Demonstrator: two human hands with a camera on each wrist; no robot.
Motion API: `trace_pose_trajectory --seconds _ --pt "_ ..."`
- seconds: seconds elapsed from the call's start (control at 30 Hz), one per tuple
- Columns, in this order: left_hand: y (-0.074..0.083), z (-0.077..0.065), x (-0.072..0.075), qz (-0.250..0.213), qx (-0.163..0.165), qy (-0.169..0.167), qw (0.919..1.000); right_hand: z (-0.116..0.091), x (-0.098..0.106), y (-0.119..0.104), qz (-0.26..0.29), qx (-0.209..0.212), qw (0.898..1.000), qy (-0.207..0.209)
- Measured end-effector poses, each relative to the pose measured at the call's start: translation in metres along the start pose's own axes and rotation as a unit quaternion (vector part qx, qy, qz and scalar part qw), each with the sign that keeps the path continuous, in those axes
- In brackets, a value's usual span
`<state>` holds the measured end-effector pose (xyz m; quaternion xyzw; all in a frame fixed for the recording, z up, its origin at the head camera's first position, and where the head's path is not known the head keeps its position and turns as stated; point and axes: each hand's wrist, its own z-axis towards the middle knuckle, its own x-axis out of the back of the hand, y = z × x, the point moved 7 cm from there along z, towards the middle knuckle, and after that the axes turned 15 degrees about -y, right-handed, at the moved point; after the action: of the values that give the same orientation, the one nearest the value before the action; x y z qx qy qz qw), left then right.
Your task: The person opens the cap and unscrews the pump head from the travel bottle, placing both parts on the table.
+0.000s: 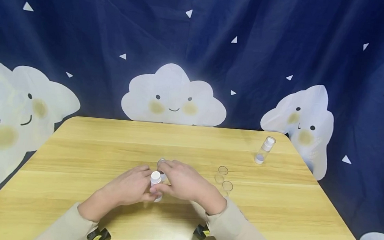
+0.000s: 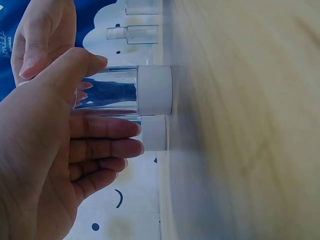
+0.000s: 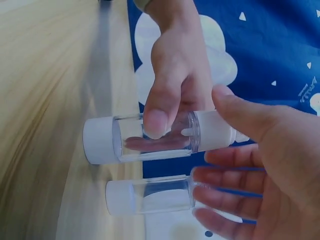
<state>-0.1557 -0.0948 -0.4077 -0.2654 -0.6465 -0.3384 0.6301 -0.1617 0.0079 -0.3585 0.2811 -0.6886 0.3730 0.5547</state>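
Note:
A clear bottle [image 3: 175, 150] with a white base and a white pump top [image 1: 155, 177] stands upright between the hands, its base at the tabletop. My left hand [image 1: 127, 187] holds its clear body, thumb on one side and fingers round the other. My right hand [image 1: 184, 182] has its thumb and fingers round the white top. Just behind stands a second clear bottle [image 3: 162, 196] with a white base; its clear rim shows at the upper end. The right fingers partly cover this bottle in the head view.
Two clear open-rimmed caps [image 1: 221, 175] stand right of the right hand, the nearer one partly behind the sleeve. Farther back at the right is a bottle [image 1: 264, 150] with a white top under a clear cap. A blue cloud-print curtain [image 1: 204, 52] hangs behind the wooden table [image 1: 108, 139].

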Motion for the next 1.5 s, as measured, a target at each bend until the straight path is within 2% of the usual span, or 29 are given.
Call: trace_pose_trajectory --seconds 0.2,0.37,0.53,0.73,1.07,1.3,1.5 --pt "-0.0009 -0.0021 -0.0020 0.010 -0.008 0.003 0.9999 0.0005 -0.0008 -0.0035 -0.039 -0.044 0.998 0.011" --pt "-0.0007 -0.0010 -0.0021 0.022 -0.012 0.001 0.9997 0.0021 -0.0013 -0.0073 -0.086 -0.050 0.994 0.042" --pt "-0.0011 0.0012 -0.0033 0.019 -0.010 -0.007 0.9997 0.0021 -0.0018 -0.0088 -0.108 -0.047 0.991 0.059" --pt "-0.0013 0.0019 -0.0032 0.013 -0.003 -0.015 0.9998 0.0021 -0.0021 -0.0070 -0.090 -0.042 0.994 0.042" --pt "-0.0031 0.0008 -0.0037 -0.004 0.014 -0.021 0.9997 0.0019 -0.0028 -0.0043 -0.055 0.005 0.998 -0.009" --pt "-0.0048 -0.0004 -0.0029 0.000 0.029 -0.008 0.9996 0.0016 -0.0043 -0.0024 -0.049 0.013 0.999 -0.012" --pt "-0.0080 -0.0019 -0.0041 -0.030 0.050 -0.018 0.9981 0.0010 -0.0050 -0.0030 -0.063 0.010 0.998 -0.008"
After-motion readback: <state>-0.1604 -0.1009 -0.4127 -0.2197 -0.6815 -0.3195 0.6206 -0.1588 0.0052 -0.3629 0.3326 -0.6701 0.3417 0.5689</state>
